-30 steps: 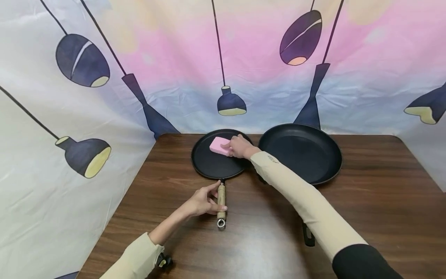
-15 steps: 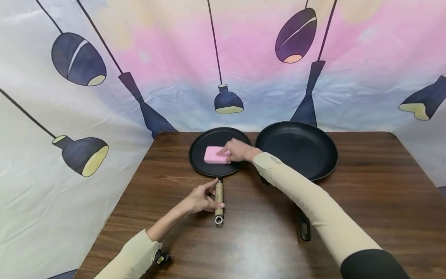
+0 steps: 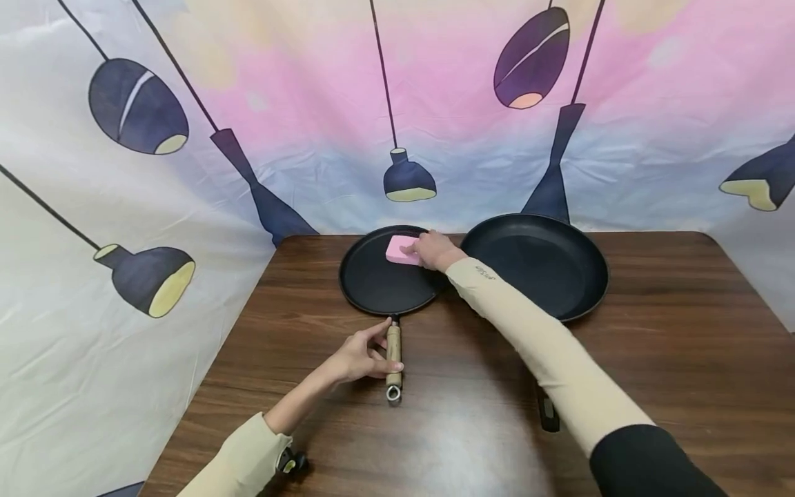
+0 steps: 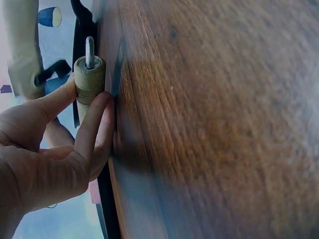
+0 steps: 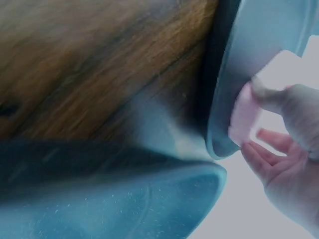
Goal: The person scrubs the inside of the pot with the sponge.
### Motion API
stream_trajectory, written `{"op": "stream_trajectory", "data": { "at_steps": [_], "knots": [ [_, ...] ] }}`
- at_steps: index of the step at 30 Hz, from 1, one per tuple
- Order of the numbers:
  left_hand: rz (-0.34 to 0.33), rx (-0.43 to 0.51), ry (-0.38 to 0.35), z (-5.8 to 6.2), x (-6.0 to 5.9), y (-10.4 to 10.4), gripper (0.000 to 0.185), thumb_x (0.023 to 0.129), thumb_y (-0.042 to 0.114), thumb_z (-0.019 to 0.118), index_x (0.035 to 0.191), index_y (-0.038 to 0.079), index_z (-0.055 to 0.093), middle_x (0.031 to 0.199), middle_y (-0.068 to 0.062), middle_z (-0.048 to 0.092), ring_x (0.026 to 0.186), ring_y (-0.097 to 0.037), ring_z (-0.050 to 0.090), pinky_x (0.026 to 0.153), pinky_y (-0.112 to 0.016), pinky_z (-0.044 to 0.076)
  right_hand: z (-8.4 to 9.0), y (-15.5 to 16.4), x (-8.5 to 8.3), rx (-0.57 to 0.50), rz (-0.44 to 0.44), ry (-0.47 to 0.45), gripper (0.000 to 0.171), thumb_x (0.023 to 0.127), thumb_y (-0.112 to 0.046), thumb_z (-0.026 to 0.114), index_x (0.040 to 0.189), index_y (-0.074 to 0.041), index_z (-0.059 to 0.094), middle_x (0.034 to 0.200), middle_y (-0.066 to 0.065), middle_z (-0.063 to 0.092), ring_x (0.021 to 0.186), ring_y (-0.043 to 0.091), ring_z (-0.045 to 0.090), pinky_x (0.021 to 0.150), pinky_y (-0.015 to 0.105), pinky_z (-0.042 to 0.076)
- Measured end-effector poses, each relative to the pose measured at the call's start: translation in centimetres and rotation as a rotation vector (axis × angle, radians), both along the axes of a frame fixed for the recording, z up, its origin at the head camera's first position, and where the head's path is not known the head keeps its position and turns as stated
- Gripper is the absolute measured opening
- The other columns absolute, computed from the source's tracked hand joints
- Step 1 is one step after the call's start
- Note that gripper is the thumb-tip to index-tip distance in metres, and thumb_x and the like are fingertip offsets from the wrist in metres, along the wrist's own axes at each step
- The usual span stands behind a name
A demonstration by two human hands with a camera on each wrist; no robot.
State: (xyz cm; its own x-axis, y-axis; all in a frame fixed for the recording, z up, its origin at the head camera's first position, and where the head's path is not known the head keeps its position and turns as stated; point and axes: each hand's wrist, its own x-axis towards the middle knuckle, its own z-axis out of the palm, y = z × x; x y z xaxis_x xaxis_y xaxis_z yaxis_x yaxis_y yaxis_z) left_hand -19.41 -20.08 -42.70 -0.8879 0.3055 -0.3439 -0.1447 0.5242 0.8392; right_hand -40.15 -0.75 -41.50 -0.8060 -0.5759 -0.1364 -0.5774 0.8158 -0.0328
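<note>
Sponge on flat pan, both hands engaged.
Right hand point(image 3: 435, 250) is pinching pink sponge point(image 3: 402, 249) at flat pan's point(image 3: 381, 286) far edge; left hand point(image 3: 360, 356) grip is curling around wooden handle point(image 3: 394, 355) on counter point(image 3: 671, 359).

Left hand point(image 3: 362, 357) low and near the body, thumb and fingers point(image 4: 94, 130) curled in a light pinch, forearm angled in from the lower left; right arm stretched far forward, right hand point(image 3: 435, 250) palm down, fingers bent in a grip
</note>
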Motion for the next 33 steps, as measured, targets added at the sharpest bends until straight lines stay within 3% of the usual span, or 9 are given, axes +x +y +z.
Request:
{"op": "stream_trajectory", "data": {
  "at_steps": [6,10,16,23,29,33],
  "knots": [
    [-0.015,-0.054,0.019,0.4,-0.5,-0.4,0.094,0.085,0.009,0.085,0.16,0.002,0.028,0.117,-0.016,0.057,0.077,-0.009,0.068,0.07,-0.024,0.061,1.3,1.1,4.0,-0.028,0.229,-0.069,0.056,0.096,-0.004,0.067,0.146,-0.026,0.058,0.137,0.016,0.063,0.128,0.036,0.055,0.113,0.046,0.048],
    [-0.015,-0.09,0.034,0.8,-0.9,-0.7,0.094,0.085,0.01,0.085,0.16,0.002,0.029,0.116,-0.016,0.057,0.079,-0.01,0.068,0.069,-0.022,0.059,1.8,0.7,5.1,-0.092,0.287,-0.092,0.055,0.094,0.007,0.061,0.14,-0.023,0.063,0.136,0.013,0.066,0.128,0.033,0.057,0.113,0.043,0.049],
    [-0.036,-0.078,0.046,0.5,-0.7,-0.2,0.094,0.084,0.01,0.085,0.159,0.001,0.029,0.116,-0.017,0.058,0.078,-0.01,0.068,0.068,-0.022,0.058,1.2,0.4,3.0,-0.183,0.194,-0.144,0.055,0.094,0.014,0.057,0.137,-0.019,0.067,0.142,0.007,0.063,0.138,0.026,0.054,0.116,0.039,0.047],
    [-0.048,-0.037,0.037,-0.2,0.4,0.5,0.094,0.084,0.009,0.085,0.159,-0.001,0.029,0.116,-0.018,0.059,0.078,-0.009,0.068,0.068,-0.021,0.059,-0.7,0.4,-0.8,-0.101,0.072,-0.027,0.045,0.101,0.005,0.056,0.14,-0.016,0.061,0.136,0.013,0.064,0.124,0.032,0.061,0.111,0.044,0.05],
    [-0.052,-0.012,0.048,-0.2,0.5,0.4,0.093,0.084,0.006,0.084,0.158,-0.003,0.029,0.114,-0.018,0.058,0.075,-0.008,0.066,0.068,-0.023,0.06,-0.1,1.0,-2.1,-0.057,0.088,-0.041,0.046,0.102,0.004,0.052,0.144,-0.016,0.058,0.136,0.017,0.063,0.123,0.035,0.058,0.114,0.047,0.047],
    [-0.043,-0.019,0.051,0.1,-0.1,-0.2,0.093,0.085,0.006,0.083,0.159,-0.003,0.028,0.114,-0.018,0.058,0.074,-0.008,0.066,0.07,-0.026,0.062,1.1,0.9,-2.3,-0.011,0.101,-0.069,0.047,0.101,-0.003,0.06,0.146,-0.017,0.057,0.136,0.017,0.063,0.118,0.034,0.058,0.111,0.046,0.048]
  ]
}}
